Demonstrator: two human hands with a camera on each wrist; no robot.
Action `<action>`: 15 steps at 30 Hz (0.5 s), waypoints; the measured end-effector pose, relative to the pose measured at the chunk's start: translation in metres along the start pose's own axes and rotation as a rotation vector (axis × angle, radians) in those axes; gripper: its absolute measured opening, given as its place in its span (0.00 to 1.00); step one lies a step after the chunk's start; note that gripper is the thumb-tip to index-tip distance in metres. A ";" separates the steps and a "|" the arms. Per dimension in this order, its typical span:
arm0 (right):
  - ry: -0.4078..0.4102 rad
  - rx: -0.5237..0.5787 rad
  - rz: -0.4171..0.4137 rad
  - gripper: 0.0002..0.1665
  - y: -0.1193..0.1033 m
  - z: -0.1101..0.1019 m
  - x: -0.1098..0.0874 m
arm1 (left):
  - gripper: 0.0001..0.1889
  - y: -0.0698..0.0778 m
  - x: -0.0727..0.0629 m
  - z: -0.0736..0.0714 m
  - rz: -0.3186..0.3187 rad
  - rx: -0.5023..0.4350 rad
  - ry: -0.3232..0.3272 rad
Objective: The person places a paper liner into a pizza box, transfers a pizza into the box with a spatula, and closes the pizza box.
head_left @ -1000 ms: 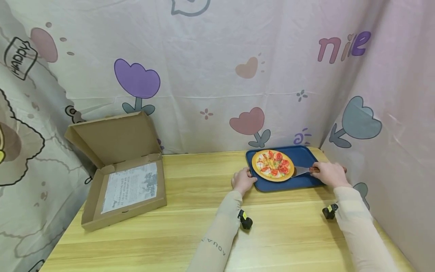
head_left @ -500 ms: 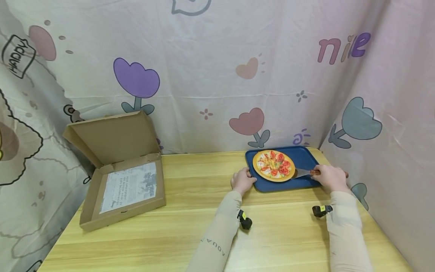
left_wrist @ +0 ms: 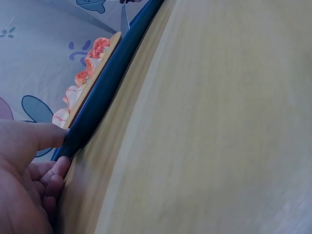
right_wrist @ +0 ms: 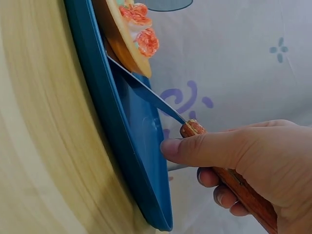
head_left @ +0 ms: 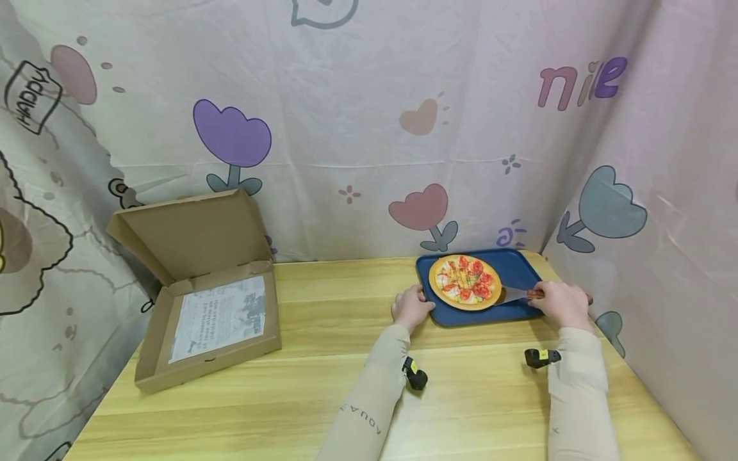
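A round pizza [head_left: 464, 282] with red and white toppings lies on the left part of a dark blue tray [head_left: 521, 272]. My left hand [head_left: 410, 308] grips the tray's near left corner; in the left wrist view its thumb [left_wrist: 46, 135] lies on the rim and the fingers curl below. With my right hand [head_left: 564, 303] I hold a pizza server by its wooden handle [right_wrist: 241, 190], above the tray's right side. Its flat metal blade [right_wrist: 151, 97] slants down to the pizza's right edge, and the blade's front end is hidden beneath the crust.
An open cardboard box [head_left: 210, 358] stands on the left of the wooden table [head_left: 323, 384], lid raised, a printed sheet [head_left: 221, 317] in its bottom. A patterned curtain [head_left: 323, 128] hangs behind the table and along both sides.
My right forearm has swung inward to the left, while the hand on the server has shifted slightly right. The pizza has moved very slightly right. My left hand stays on the tray's corner.
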State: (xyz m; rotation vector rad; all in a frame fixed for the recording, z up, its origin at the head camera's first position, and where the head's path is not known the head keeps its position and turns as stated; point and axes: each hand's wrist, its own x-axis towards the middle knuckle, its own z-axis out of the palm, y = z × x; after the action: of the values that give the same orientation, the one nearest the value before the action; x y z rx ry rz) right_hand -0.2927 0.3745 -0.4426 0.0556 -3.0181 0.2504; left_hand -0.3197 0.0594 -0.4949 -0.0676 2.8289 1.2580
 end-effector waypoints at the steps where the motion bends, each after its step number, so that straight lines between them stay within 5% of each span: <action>1: -0.002 0.001 0.002 0.14 0.000 -0.001 -0.001 | 0.28 0.000 0.000 0.000 0.000 0.002 0.000; 15: -0.017 0.032 0.020 0.15 0.004 -0.004 -0.008 | 0.29 -0.003 0.002 0.003 -0.002 0.010 -0.001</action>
State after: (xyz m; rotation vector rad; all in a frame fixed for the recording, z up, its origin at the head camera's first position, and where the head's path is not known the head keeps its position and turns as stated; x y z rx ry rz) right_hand -0.2848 0.3794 -0.4406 0.0299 -3.0329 0.3020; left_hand -0.3218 0.0595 -0.4989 -0.0693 2.8329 1.2428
